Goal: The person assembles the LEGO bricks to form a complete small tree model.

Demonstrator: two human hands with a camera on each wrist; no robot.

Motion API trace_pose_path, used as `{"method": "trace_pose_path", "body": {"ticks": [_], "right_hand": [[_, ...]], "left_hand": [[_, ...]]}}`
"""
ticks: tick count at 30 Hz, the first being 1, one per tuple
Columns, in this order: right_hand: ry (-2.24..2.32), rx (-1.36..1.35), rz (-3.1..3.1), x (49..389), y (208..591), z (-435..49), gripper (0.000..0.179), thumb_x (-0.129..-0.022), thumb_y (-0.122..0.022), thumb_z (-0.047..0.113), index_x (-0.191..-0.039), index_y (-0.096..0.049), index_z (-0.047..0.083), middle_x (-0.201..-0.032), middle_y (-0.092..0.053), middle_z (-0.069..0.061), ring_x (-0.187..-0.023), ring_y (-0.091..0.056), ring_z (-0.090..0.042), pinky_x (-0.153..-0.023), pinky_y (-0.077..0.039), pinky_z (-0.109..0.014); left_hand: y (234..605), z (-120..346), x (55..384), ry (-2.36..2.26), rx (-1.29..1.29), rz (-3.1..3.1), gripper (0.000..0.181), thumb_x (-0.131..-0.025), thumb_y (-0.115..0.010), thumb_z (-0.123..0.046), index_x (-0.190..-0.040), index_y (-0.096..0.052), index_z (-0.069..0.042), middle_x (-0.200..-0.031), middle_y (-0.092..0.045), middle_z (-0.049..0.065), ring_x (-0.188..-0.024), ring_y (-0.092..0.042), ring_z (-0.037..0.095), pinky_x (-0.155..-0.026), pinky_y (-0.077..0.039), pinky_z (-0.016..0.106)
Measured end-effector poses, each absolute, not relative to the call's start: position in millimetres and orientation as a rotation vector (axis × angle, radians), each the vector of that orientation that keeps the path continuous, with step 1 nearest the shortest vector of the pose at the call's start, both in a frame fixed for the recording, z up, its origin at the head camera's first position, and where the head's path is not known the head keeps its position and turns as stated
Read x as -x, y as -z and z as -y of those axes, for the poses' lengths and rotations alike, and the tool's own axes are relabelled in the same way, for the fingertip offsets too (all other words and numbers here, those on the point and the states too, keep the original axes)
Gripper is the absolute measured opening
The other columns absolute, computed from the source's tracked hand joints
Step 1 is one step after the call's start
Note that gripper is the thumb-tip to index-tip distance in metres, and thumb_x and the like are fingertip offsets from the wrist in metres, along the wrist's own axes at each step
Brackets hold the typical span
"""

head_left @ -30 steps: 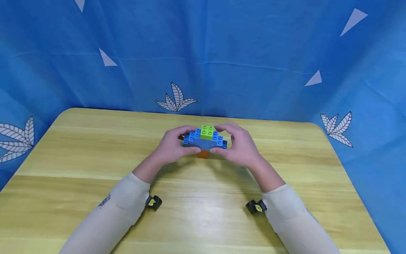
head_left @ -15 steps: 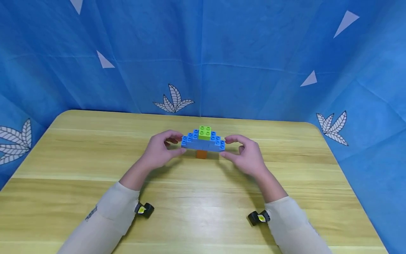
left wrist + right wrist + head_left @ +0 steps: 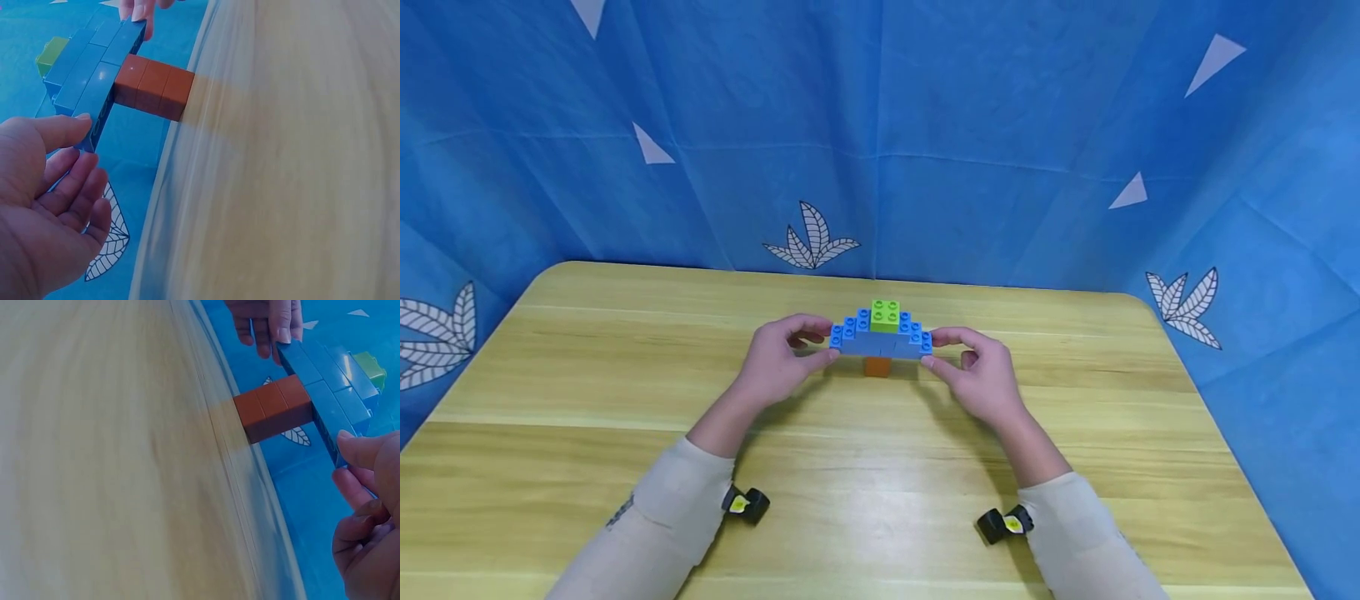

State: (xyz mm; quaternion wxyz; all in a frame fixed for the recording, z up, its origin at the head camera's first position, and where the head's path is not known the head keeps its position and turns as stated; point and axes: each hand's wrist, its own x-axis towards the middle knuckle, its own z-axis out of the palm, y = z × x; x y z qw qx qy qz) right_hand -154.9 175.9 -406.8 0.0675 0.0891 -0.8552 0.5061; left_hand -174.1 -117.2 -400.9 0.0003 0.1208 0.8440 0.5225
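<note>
A building-block tree stands upright on the wooden table. Its trunk is a stack of three reddish-brown bricks [image 3: 153, 86]; stepped rows of blue bricks [image 3: 877, 342] widen above it, and a lime-green brick [image 3: 885, 315] tops them. My left hand [image 3: 777, 360] pinches the left end of the lowest blue row, thumb on the front face and fingers behind. At the opposite end, my right hand [image 3: 983, 377] does likewise with thumb and index finger. In the right wrist view, the right hand's other fingers [image 3: 356, 534] are curled in, off the bricks.
The wooden table [image 3: 857, 492] has a blue curtain [image 3: 880, 100] with leaf and triangle prints hanging behind its far edge. A small black camera [image 3: 749, 505] sits at the left sleeve, and another black camera [image 3: 1000, 525] at the right sleeve.
Both hands have moved outward from the middle of the blue bricks to the ends of the lowest row. Over the last half second they have barely moved, and the block tree stays in place.
</note>
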Motion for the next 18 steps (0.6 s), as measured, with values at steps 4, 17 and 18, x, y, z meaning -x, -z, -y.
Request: {"method": "trace_pose_path", "body": {"ticks": [4, 17, 18], "right_hand": [[-1.552, -0.271, 2.554, 155.6, 408.4, -175.9, 0.029, -0.085, -0.082, 0.013, -0.112, -0.074, 0.012, -0.106, -0.071, -0.002, -0.043, -0.028, -0.009, -0.04, -0.024, -0.026], [-1.548, -0.2, 2.578, 163.5, 407.7, -170.4, 0.03, -0.09, -0.077, 0.022, -0.119, -0.073, 0.015, -0.107, -0.07, 0.003, -0.045, -0.03, -0.017, -0.041, -0.027, -0.027], [-1.555, -0.191, 2.575, 164.6, 407.4, -169.9, 0.03, -0.091, -0.077, 0.023, -0.119, -0.073, 0.015, -0.107, -0.07, 0.003, -0.044, -0.031, -0.016, -0.041, -0.027, -0.027]], "left_hand": [[401.8, 115.8, 174.6, -1.646, -0.361, -2.652, 0.036, -0.087, -0.08, -0.014, -0.121, -0.069, -0.008, -0.114, -0.068, 0.004, -0.105, -0.061, 0.023, -0.089, -0.05, 0.041], [403.3, 111.1, 179.2, -1.717, -0.295, -2.641, 0.036, -0.091, -0.075, -0.016, -0.125, -0.067, -0.004, -0.113, -0.067, 0.006, -0.101, -0.06, 0.022, -0.087, -0.05, 0.039], [403.7, 110.5, 179.9, -1.719, -0.286, -2.641, 0.036, -0.092, -0.075, -0.017, -0.125, -0.067, -0.005, -0.113, -0.066, 0.006, -0.1, -0.059, 0.022, -0.087, -0.05, 0.039]]}}
